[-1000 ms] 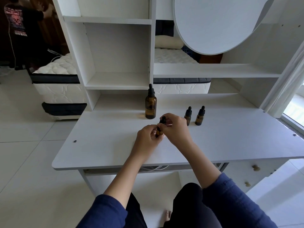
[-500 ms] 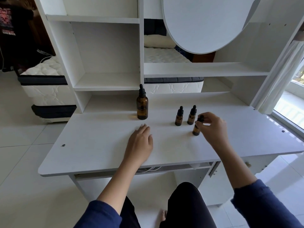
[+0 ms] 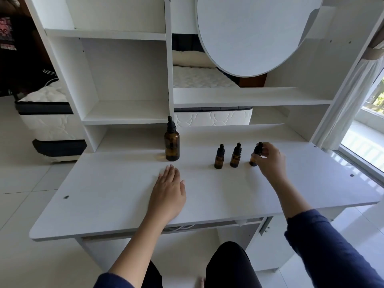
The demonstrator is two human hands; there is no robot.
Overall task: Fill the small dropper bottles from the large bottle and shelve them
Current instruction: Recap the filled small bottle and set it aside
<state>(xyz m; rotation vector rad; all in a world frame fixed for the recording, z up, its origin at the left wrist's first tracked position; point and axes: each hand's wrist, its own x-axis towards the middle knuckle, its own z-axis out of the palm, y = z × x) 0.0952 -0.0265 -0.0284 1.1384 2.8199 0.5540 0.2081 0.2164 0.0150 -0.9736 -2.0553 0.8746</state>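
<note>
A large amber dropper bottle (image 3: pixel 172 142) with a black cap stands capped near the back of the white desk (image 3: pixel 116 196). To its right two small amber dropper bottles (image 3: pixel 219 157) (image 3: pixel 235 155) stand side by side. My right hand (image 3: pixel 270 161) grips a third small dropper bottle (image 3: pixel 255 155) just right of them, its base at the desk surface. My left hand (image 3: pixel 169 193) lies flat on the desk, palm down, holding nothing, in front of the large bottle.
White shelving rises behind the desk: an open cubby (image 3: pixel 126 115) at left and a long shelf (image 3: pixel 249 97) at right under a round white panel (image 3: pixel 255 34). A mattress (image 3: pixel 49 121) lies beyond. A curtain (image 3: pixel 349 96) and window are at right.
Both hands held the small bottle at the desk's middle a second ago. My left hand let go and rests flat; my right hand carried the bottle right, beside the other two.
</note>
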